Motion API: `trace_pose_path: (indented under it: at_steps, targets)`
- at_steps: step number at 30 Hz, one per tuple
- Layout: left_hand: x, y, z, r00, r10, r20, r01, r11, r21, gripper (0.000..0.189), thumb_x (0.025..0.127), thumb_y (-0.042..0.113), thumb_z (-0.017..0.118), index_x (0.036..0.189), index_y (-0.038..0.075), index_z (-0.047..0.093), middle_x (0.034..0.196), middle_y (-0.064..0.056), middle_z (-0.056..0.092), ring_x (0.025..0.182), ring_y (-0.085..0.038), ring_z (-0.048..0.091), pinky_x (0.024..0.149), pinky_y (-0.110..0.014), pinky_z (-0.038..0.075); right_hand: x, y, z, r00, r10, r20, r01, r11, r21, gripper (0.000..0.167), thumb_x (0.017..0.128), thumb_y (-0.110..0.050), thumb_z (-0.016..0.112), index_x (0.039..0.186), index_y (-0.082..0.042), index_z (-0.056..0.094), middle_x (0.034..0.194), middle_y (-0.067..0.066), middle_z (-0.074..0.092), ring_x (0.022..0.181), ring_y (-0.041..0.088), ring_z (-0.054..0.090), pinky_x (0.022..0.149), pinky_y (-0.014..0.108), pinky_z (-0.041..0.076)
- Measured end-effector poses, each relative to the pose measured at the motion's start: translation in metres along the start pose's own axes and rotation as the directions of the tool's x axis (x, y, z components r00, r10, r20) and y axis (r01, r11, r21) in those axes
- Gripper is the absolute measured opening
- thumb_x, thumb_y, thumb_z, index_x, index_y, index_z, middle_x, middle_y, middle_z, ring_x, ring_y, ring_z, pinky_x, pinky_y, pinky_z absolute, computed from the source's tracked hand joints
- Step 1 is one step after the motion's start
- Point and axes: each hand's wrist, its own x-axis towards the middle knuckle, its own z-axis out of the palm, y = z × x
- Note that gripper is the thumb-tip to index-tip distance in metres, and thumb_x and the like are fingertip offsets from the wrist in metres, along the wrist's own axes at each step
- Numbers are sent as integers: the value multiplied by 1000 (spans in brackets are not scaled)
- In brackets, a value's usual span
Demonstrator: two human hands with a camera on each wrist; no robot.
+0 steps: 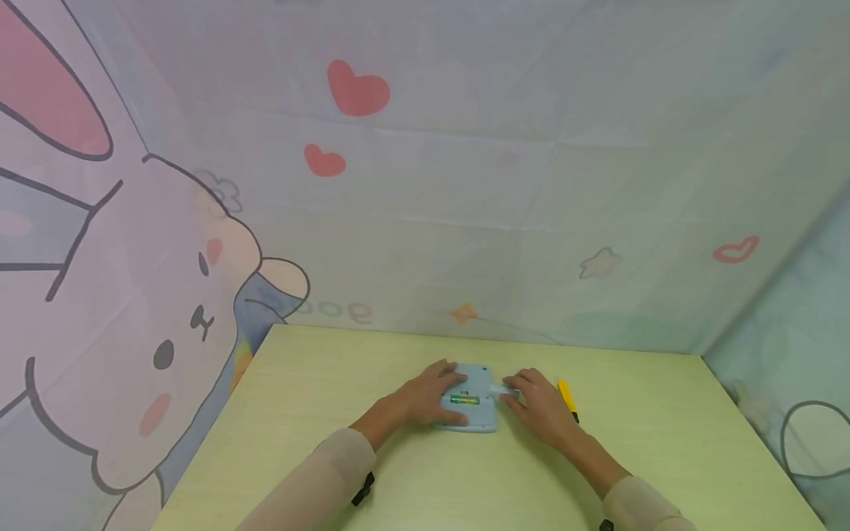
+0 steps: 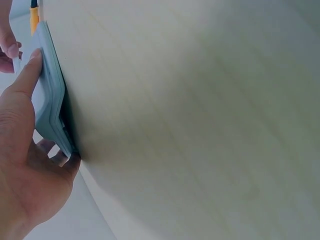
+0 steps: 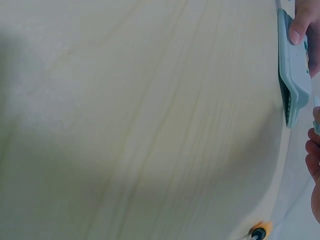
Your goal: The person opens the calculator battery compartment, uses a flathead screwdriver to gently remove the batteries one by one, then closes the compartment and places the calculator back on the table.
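Observation:
A pale blue calculator (image 1: pixel 479 422) lies face down on the table, keys faintly visible underneath in the right wrist view. In its open battery compartment sits a green battery (image 1: pixel 465 400). My left hand (image 1: pixel 425 396) grips the calculator's left side, thumb near one edge and fingers at the opposite edge. Just off the right side, my right hand (image 1: pixel 541 410) pinches a small pale blue battery cover (image 1: pixel 502 389) between thumb and fingers. Part of this cover (image 3: pixel 317 102) shows at the edge of the right wrist view; the fingers hide much of it.
A screwdriver (image 1: pixel 567 397) with a yellow handle and black end lies on the table, just beyond my right hand. The pale wooden table (image 1: pixel 631 413) meets a printed cloth backdrop (image 1: pixel 451 221) behind and at the sides.

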Motion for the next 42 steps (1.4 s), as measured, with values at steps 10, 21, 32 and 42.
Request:
trace_pose_path:
  at_steps: [10,21,32,42]
  targets:
    - [-1,0,1,1000,2,-6,-2,1000,-1,90,89,71,73,163,29,44,175,-1,24,161,-27,22,121,-50,37,-5,4,0,999,-28,-21,27,999,-28,28,89,-11,87,112,0,78,102,6,70,95,22,62,81,38,57]
    - [-2,2,-1,1000,11,-8,-11,1000,4,90,89,69,74,163,27,45,174,-2,25,160,-28,24,119,-51,39,-7,9,0,1000,0,3,0,999,-36,26,90,-12,86,112,-1,78,102,5,69,95,22,62,82,38,56]
    - [-3,2,-2,1000,19,-11,-20,1000,-12,89,89,66,76,162,25,45,173,-4,26,160,-29,23,121,-51,36,-12,13,2,1000,-8,2,8,999,-48,24,89,-10,86,110,-1,78,100,4,70,94,22,62,82,38,57]
    - [-2,3,-2,1000,23,-13,-23,1000,-11,89,90,67,75,163,25,45,174,-4,25,161,-28,22,122,-50,35,-16,17,4,999,-29,-16,28,997,-78,23,87,-8,88,106,-1,78,96,5,69,90,22,63,80,38,57]
